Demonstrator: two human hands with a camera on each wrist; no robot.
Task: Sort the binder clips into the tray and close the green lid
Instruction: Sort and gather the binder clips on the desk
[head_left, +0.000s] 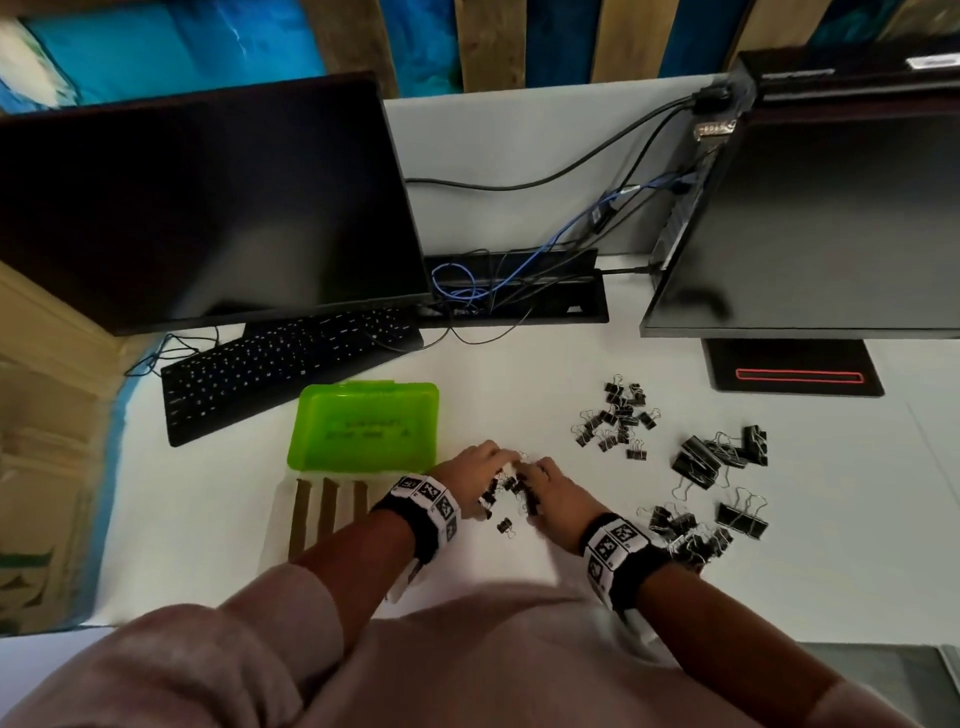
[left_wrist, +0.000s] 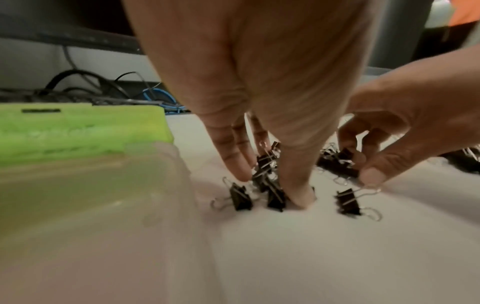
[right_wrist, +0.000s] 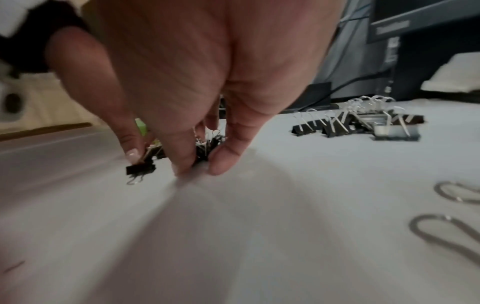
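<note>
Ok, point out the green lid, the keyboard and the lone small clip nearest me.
green lid (head_left: 363, 426), head view, middle of its inner face
keyboard (head_left: 280, 364), head view, centre keys
small binder clip (head_left: 504, 526), head view, black body

We count two hands, the left hand (head_left: 480, 470) and the right hand (head_left: 553, 491), both over the middle of the tabletop (head_left: 519, 379).

We count four clusters of binder clips on it: the smallest clips (head_left: 506, 493) under the hands, a pile of small clips (head_left: 618, 415) toward the back, large clips (head_left: 719, 457) toward the right edge, and a mixed heap (head_left: 691, 535) nearer the front. The clips overlap too much for a firm tally.

We count one tray (head_left: 278, 519) with three brown dividers (head_left: 327, 512), one green lid (head_left: 363, 426), two monitors (head_left: 208, 208), and one keyboard (head_left: 280, 364).
</note>
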